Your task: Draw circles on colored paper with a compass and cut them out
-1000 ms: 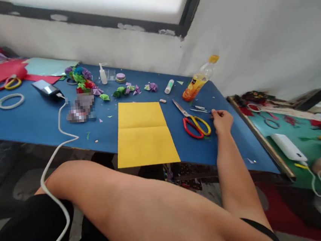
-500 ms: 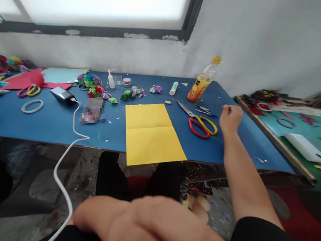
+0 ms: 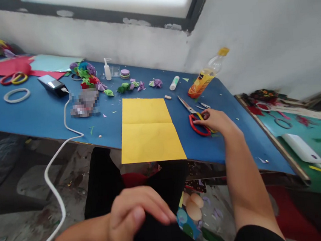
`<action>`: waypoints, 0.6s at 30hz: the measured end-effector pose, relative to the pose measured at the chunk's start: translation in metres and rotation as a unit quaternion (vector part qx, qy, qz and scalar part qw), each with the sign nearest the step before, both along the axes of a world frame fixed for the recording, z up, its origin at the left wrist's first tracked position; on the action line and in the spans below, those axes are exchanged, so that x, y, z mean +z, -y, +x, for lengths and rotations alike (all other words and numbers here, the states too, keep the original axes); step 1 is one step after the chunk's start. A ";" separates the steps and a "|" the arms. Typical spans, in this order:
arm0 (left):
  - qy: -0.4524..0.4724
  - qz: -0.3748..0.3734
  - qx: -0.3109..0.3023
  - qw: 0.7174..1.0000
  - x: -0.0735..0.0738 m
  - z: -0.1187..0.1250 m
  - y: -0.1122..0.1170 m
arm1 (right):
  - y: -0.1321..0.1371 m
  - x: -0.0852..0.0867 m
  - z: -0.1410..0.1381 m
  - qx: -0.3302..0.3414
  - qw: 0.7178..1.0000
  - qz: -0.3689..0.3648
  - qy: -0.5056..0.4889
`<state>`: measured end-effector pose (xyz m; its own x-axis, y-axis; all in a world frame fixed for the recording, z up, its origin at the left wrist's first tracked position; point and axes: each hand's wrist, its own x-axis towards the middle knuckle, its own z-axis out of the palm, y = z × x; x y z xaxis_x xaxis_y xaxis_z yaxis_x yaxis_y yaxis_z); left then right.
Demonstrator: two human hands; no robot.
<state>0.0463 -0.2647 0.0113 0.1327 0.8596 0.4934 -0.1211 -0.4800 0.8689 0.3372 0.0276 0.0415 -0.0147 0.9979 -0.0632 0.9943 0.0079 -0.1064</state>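
My right hand (image 3: 213, 120) is at the handles of a pair of scissors (image 3: 195, 116), its thumb and fingers around the yellow loop. One handle is red, the other yellow, and the blades point away from me on the blue table. My left hand (image 3: 137, 213) hangs in front of the table edge, above my lap, fingers loosely bent and holding nothing. Between the hands, farther up, lies a creased yellow sheet of paper (image 3: 151, 140), its near edge reaching the table's edge.
Behind the paper stand a glue stick (image 3: 174, 83), crumpled paper pieces (image 3: 155, 83) and a small white bottle (image 3: 107, 69). A drink bottle (image 3: 206, 76) tilts near the wall. A white cable (image 3: 56, 187) runs from a black device (image 3: 52, 85) across my left side.
My right hand has moved left from beside the scissors onto their handles. My left arm has drawn back, and the hand now shows with its fingers apart from the right forearm.
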 end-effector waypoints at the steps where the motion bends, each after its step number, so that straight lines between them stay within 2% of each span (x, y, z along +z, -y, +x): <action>1: 0.019 -0.008 0.035 0.999 -0.013 -0.005 -0.009 | 0.004 0.001 -0.004 0.001 1.000 -0.006 0.024; 3: -0.007 -0.044 0.164 0.985 -0.038 -0.019 -0.022 | 0.011 0.000 -0.014 -0.003 0.998 -0.007 0.069; 4: -0.038 -0.090 0.214 0.972 -0.050 -0.028 -0.026 | 0.013 -0.001 -0.019 -0.009 0.996 -0.006 0.083; 5: -0.065 -0.138 0.238 0.959 -0.059 -0.035 -0.028 | 0.014 -0.003 -0.023 -0.018 0.996 -0.007 0.090; 7: -0.097 -0.224 0.230 0.942 -0.073 -0.046 -0.030 | 0.014 -0.004 -0.029 -0.034 0.996 -0.013 0.085; 10: -0.089 -0.287 0.175 0.938 -0.080 -0.048 -0.035 | 0.010 0.001 -0.030 -0.047 0.996 -0.045 0.055; 15: -0.060 -0.286 0.149 0.945 -0.073 -0.042 -0.049 | 0.024 0.022 -0.021 -0.045 0.994 -0.088 -0.055; 17: -0.049 -0.287 0.135 0.947 -0.069 -0.043 -0.053 | 0.041 0.026 -0.015 -0.050 0.986 -0.081 -0.138; 18: -0.043 -0.289 0.128 0.948 -0.068 -0.043 -0.054 | 0.050 0.027 -0.011 -0.060 0.973 -0.065 -0.212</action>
<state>0.0030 -0.2107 -0.0563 -0.0977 0.9926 -0.0722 0.0184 0.0743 0.9971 0.3266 -0.0224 0.0681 0.0500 0.9781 -0.2022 0.8536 -0.1469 -0.4998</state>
